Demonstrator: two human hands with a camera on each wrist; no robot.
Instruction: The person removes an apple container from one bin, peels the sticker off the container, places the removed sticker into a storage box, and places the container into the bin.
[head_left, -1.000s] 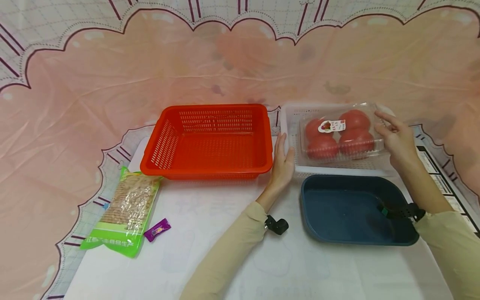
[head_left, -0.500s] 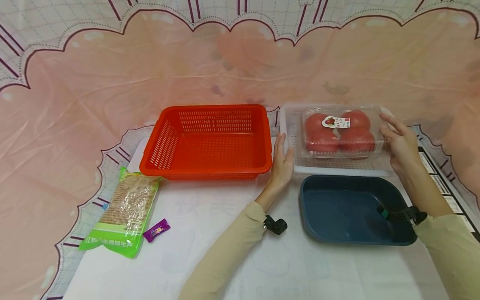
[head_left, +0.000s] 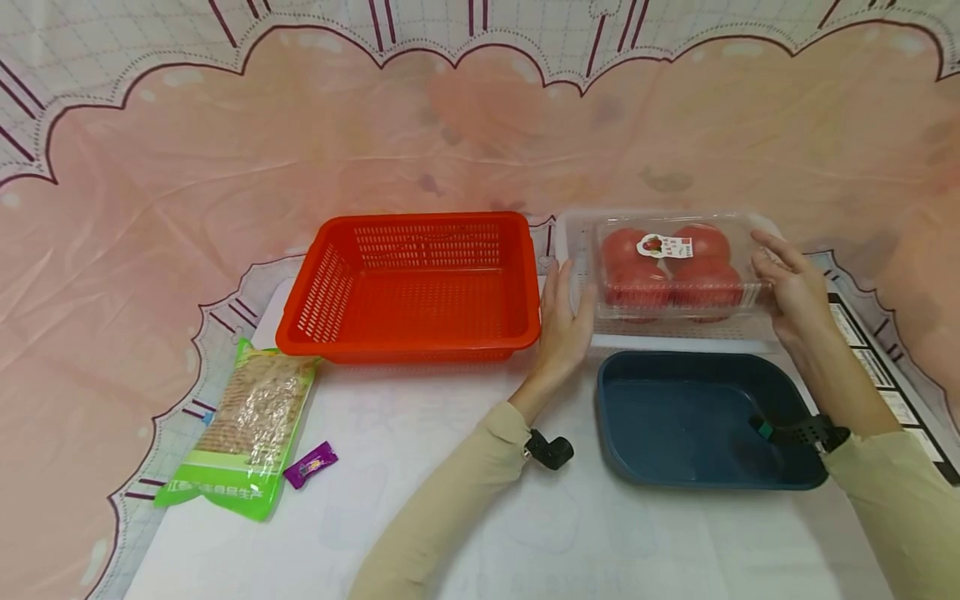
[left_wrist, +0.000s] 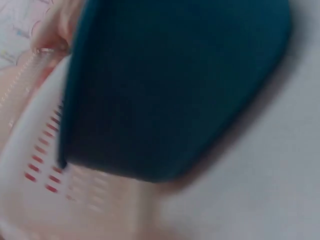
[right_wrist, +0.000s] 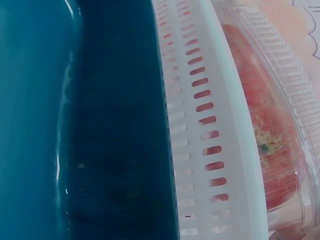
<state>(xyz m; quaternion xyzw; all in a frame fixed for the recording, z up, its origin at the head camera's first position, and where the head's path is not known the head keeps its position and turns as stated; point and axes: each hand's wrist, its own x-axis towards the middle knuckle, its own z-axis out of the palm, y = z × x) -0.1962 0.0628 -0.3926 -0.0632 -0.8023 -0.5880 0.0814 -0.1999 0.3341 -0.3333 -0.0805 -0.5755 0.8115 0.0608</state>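
In the head view a clear plastic box of tomatoes (head_left: 667, 312), with a white label on its lid, lies in the white slotted basket (head_left: 682, 341). My right hand (head_left: 797, 287) holds the box by its right end. Beside the white basket's left end is my left hand (head_left: 562, 329), fingers extended and pointing away; it seems to rest against the basket's side. The right wrist view shows the box (right_wrist: 300, 165) just past the white basket's slotted wall (right_wrist: 232, 130).
A blue tray (head_left: 697, 425) stands in front of the white basket. To the left is a red slotted basket (head_left: 408, 344). A green-edged bag of tan food (head_left: 251, 417) and a purple wrapped candy (head_left: 311, 465) lie on the white tabletop (head_left: 465, 508) at left.
The tomato box, slightly tilted a second ago, has levelled and settled in the white basket, my right hand staying on its end. My left hand has barely moved.
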